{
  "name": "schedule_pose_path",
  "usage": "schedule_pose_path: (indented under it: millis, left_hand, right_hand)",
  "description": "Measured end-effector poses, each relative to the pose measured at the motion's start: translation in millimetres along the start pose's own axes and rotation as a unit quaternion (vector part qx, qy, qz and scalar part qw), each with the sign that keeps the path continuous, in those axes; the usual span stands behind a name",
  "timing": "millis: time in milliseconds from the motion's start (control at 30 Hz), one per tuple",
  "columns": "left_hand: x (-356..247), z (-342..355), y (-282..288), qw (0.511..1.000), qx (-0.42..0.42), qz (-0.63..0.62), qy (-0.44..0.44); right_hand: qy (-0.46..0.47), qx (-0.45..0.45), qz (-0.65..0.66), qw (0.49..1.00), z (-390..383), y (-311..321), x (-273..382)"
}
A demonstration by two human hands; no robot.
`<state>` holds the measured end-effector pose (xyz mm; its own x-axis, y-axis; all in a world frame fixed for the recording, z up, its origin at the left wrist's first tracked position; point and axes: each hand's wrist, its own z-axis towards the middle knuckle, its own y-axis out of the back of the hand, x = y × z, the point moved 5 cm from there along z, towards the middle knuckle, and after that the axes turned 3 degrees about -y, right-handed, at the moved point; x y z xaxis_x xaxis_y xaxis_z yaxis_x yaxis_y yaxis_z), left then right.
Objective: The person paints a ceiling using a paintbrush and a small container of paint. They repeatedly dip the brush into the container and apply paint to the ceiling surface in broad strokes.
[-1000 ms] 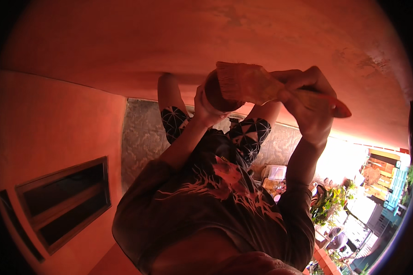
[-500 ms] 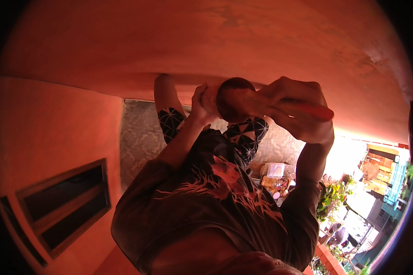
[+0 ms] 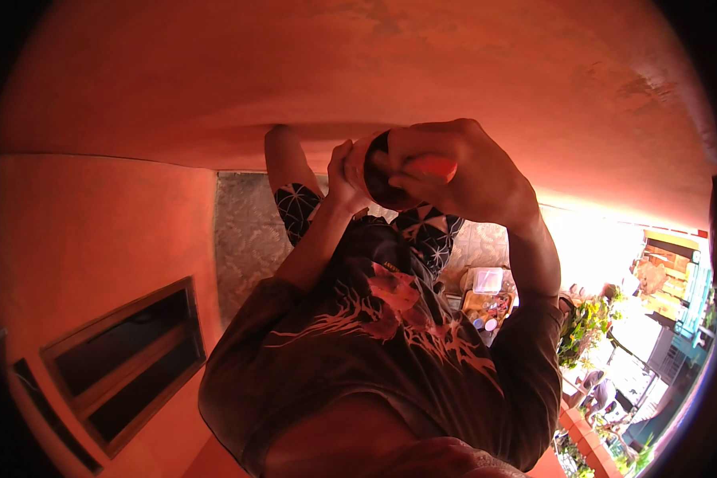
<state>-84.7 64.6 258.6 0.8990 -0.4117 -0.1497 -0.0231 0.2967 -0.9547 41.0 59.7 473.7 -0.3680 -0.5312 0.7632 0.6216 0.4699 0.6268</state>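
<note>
My left hand [image 3: 339,182] is wrapped round a round, pale reddish tub [image 3: 359,166], held up in front of my body close to the orange wall. Its mouth, dark inside, faces right. Over that mouth is my right hand [image 3: 474,171], closed on a tool with a red handle [image 3: 434,166]. The handle's end sticks out of the fist, while the tool's working end is hidden by my fingers and the tub. Some fingers of the right hand reach into the mouth of the tub. What the tub contains cannot be made out.
An orange wall [image 3: 295,72] fills the space ahead, with darker patches at the upper right. Another wall with a dark framed window [image 3: 127,358] stands at left. On the tiled floor lie a clear box [image 3: 487,280] and a tray of small items [image 3: 479,306]. Plants [image 3: 588,327] grow at right.
My right hand has moved left, bringing the red-handled tool to the tub's mouth and its fingers partly inside. The tub has shifted slightly left in my left hand.
</note>
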Motion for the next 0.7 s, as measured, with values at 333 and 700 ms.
schedule_pose_path:
  millis: [333,700]
  left_hand:
    - [0,0,18,0.999,0.015,-0.038,0.001]
    - [0,-1,13,0.999,-0.031,0.007,0.006]
  right_hand:
    - [0.009,-0.041,-0.045,0.998,7,-10,-15]
    - [-0.034,-0.028,-0.086,0.995,7,-9,-13]
